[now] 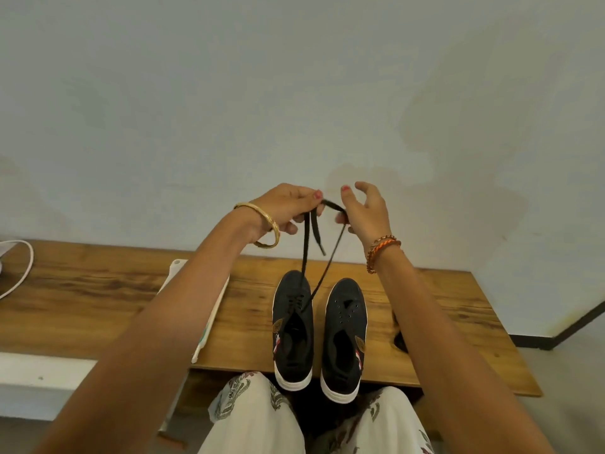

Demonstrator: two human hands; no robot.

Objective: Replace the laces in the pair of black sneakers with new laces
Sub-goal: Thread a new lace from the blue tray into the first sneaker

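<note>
Fingers (312,199) of both hands pinch the black lace (307,244) above the left sneaker (292,326).

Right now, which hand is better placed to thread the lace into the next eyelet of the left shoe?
Left, probably. The left hand pinches the lace where its free tip hangs loose; the right hand holds only the far strand.

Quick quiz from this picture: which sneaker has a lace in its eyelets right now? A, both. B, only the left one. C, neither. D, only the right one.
B: the lace runs from both hands down into the left sneaker, while the right sneaker shows only bare eyelets.
</note>
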